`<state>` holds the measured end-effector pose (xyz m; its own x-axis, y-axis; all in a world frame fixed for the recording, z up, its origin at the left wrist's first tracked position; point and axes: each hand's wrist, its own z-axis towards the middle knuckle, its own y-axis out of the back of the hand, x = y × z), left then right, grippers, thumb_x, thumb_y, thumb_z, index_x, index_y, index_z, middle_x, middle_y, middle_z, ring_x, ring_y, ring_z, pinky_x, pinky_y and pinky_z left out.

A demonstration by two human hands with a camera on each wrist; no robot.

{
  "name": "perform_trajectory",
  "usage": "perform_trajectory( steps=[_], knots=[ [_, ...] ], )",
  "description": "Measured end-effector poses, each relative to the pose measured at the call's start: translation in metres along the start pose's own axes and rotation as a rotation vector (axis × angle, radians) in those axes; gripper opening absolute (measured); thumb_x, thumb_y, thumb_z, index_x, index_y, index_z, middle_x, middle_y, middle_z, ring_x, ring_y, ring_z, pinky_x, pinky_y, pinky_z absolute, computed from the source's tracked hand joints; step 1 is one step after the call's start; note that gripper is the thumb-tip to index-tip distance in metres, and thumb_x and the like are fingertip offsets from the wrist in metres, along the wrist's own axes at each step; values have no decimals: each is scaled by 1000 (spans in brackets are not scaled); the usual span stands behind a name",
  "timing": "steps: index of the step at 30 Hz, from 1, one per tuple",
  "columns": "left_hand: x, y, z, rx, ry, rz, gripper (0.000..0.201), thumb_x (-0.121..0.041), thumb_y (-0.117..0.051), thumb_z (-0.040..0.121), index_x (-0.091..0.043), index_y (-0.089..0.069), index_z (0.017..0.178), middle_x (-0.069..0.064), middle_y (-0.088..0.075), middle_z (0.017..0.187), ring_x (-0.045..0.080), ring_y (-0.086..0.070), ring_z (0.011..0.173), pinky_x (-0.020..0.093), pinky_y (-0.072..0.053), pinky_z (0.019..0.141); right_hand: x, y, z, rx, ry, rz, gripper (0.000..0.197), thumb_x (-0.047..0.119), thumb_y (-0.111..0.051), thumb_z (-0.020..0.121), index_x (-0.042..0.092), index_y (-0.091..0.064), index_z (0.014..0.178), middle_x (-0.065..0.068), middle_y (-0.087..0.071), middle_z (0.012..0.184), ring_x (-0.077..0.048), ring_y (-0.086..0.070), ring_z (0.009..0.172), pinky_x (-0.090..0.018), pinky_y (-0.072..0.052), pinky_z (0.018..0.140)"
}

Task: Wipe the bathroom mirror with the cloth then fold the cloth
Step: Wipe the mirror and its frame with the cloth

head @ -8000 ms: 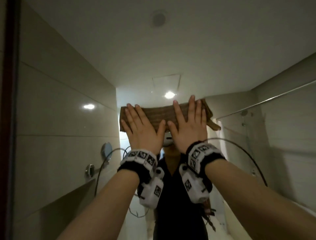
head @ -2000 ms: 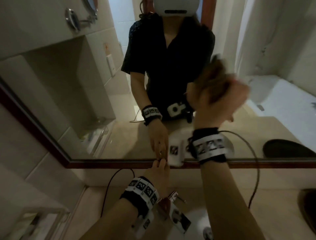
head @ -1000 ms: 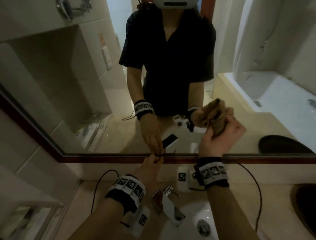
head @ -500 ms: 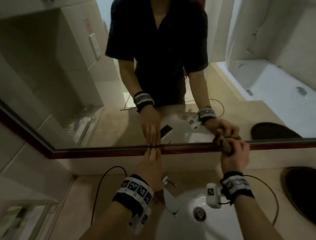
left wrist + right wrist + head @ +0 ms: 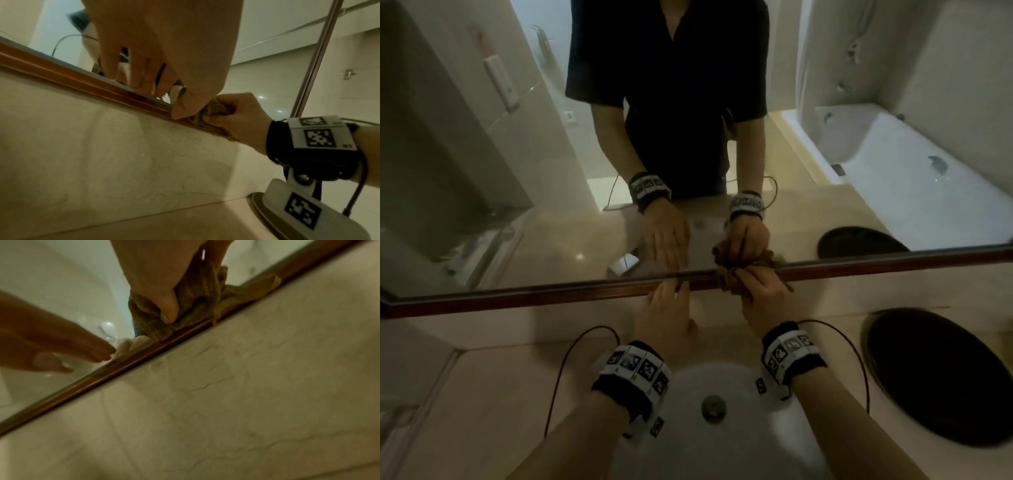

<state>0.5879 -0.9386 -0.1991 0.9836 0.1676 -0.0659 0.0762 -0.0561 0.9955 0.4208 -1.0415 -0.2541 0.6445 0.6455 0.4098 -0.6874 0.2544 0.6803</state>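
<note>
While the right hand [image 5: 760, 294] stays out of nothing but a tight fist round the bunched brown ribbed cloth [image 5: 732, 279], that wad sits pressed on the dark wooden bottom frame [image 5: 551, 296] of the wall mirror [image 5: 517, 171], just right of the left hand [image 5: 667, 315]. Left hand's fingers are straight and apart, tips on the same frame, holding nothing. Frame runs left-right, so I'd judge the wipe follows it; crumpled cloth shows no clear long axis, right hand does the work.

From the head we look steeply down at the mirror [image 5: 517, 171], sink [image 5: 709, 445] and tabletop [image 5: 482, 394]. Both wrist cameras sit close beneath their hands, facing up along the wall [image 5: 102, 154]. All three views share the mirror's wooden frame [image 5: 534, 296].
</note>
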Motion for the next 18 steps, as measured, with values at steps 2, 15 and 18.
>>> perform_trajectory(
  steps=[2, 15, 18],
  knots=[
    [-34, -1, 10, 5, -76, -3, 72, -37, -50, 92, -15, -19, 153, 8, -21, 156, 24, -23, 143, 34, -22, 116, -38, 29, 2, 39, -5, 0, 32, -3, -72, 69, 9, -73, 99, -12, -70, 99, -30, -66, 89, -40, -57, 77],
    [-109, 6, 34, 68, 162, -26, 64, -26, -56, 82, -14, -32, 140, 7, -19, 151, 26, -34, 131, 32, -47, 92, -84, 58, 3, -7, -111, -70, 23, 1, -60, 65, 8, -72, 84, -11, -66, 83, -33, -64, 75, -35, -54, 66],
    [-115, 1, 30, 118, 164, 48, 78, -24, -58, 83, -7, -18, 148, 13, -13, 154, 31, -18, 143, 33, -46, 96, -59, 39, 4, 94, -75, 20, 43, -6, -77, 47, 9, -74, 88, -9, -69, 88, -31, -67, 79, -35, -58, 72]
  ],
)
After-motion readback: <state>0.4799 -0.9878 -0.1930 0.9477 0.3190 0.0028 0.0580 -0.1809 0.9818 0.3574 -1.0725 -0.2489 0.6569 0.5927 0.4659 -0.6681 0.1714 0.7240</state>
